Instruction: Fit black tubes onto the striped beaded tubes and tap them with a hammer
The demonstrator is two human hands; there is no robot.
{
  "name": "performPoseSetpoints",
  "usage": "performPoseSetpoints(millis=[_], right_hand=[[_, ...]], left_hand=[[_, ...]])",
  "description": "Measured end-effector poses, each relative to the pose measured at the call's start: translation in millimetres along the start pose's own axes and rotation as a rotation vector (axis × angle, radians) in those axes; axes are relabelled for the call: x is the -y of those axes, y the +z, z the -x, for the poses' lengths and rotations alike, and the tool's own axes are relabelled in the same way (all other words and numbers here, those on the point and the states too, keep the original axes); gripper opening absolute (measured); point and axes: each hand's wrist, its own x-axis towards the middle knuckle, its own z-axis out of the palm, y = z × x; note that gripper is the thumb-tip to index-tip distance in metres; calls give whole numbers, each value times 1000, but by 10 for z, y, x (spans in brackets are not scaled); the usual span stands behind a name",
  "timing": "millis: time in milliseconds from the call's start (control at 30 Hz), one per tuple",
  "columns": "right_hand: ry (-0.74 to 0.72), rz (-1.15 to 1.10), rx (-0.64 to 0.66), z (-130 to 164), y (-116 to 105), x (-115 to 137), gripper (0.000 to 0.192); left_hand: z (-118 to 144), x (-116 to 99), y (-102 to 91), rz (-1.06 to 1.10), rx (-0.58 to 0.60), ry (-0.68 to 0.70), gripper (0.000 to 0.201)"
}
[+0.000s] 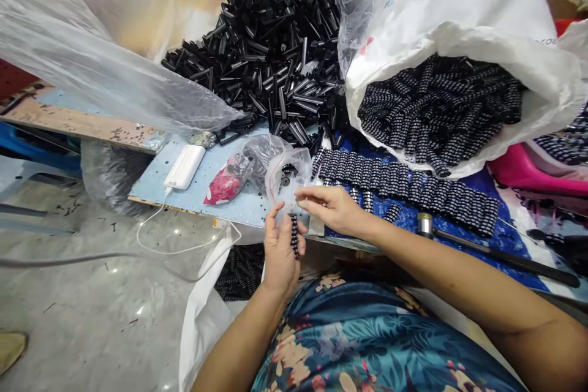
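My left hand (278, 249) holds a short black tube studded with small white dots (294, 234), upright at the table's near edge. Just above it, my right hand (331, 207) has its fingertips pinched together beside a small clear plastic bag (285, 173) of tiny dark parts; whether something sits between those fingertips cannot be told. A row of finished studded tubes (404, 182) lies on the blue cloth to the right of my right hand.
A heap of plain black tubes (275, 55) spills from a clear plastic sack at the back. A white sack (459, 30) holds many studded tubes. A hammer (482, 251) lies at right. A white power bank (185, 166) with cable and a pink packet (223, 187) lie at left.
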Motion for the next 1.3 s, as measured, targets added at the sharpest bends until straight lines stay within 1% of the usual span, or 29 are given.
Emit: performPoseSetpoints(millis=[33,67,100,167,200,233,300,333,367,400,467,500,533,567,600,667,733,900,967,1100,1133,1167,1200,1233,1267,1300], right_hand=[[-58,262,-14,-127,8,-15,24],[-99,510,15,-262,22,-36,23],[-116,718,91,-398,41,-65,22],[-120,869,182,-630,86,-129,20],[-117,884,202,-710,106,-159,20],[-117,880,204,-761,119,-183,20],[-121,898,194,-770,116,-209,24],[-123,851,168,-732,102,-210,26],[-112,731,133,-671,84,-203,26],[-76,529,97,-592,65,-189,25],[88,-55,30,-402,44,-148,22],[199,-350,8,-302,46,-124,25],[308,-584,-8,-206,57,-101,31],[400,-753,-31,-120,74,-79,37],[464,-862,-57,-45,93,-60,42],[518,-962,-105,61,126,-31,46],[520,-994,-121,115,139,-17,47],[460,-1007,-59,145,90,-37,42],[401,-950,-13,147,64,-56,39],[248,-747,155,88,27,-86,37],[204,-650,149,41,21,-92,35],[153,-500,105,-23,17,-97,32],[93,-288,45,-106,18,-105,28],[28,-16,4,-205,24,-114,25],[-31,269,-4,-316,37,-127,23],[-76,520,29,-433,57,-143,22]], left_hand=[[-14,-15,-18,10,-16,11,53],[-28,-28,-36,22,-21,8,50],[-41,-40,-52,38,-21,-8,49],[-58,-59,-79,70,-12,-62,48],[-61,-67,-92,81,-8,-82,48],[-60,-74,-104,83,-6,-93,48],[-49,-90,-125,65,-7,-91,48],[-43,-98,-132,51,-8,-87,48],[-38,-106,-135,37,-8,-85,48],[-33,-112,-133,26,-2,-86,48],[-30,-115,-115,14,31,-95,48],[-30,-110,-100,10,55,-102,47],[-32,-101,-82,8,79,-106,46],[-33,-88,-63,5,98,-109,46],[-35,-73,-45,2,112,-111,45],[-39,-42,-14,-8,128,-110,44],[-39,-16,8,-19,131,-107,44],[-20,9,37,-43,126,-99,44],[-11,13,44,-45,125,-99,44],[-20,7,35,-7,78,-73,49],[-30,0,25,0,58,-60,53],[-42,-9,11,4,37,-46,57],[-56,-20,-3,5,19,-34,59],[-69,-31,-19,7,2,-27,59],[-82,-42,-33,12,-12,-27,58],[-92,-52,-46,21,-21,-32,56]])
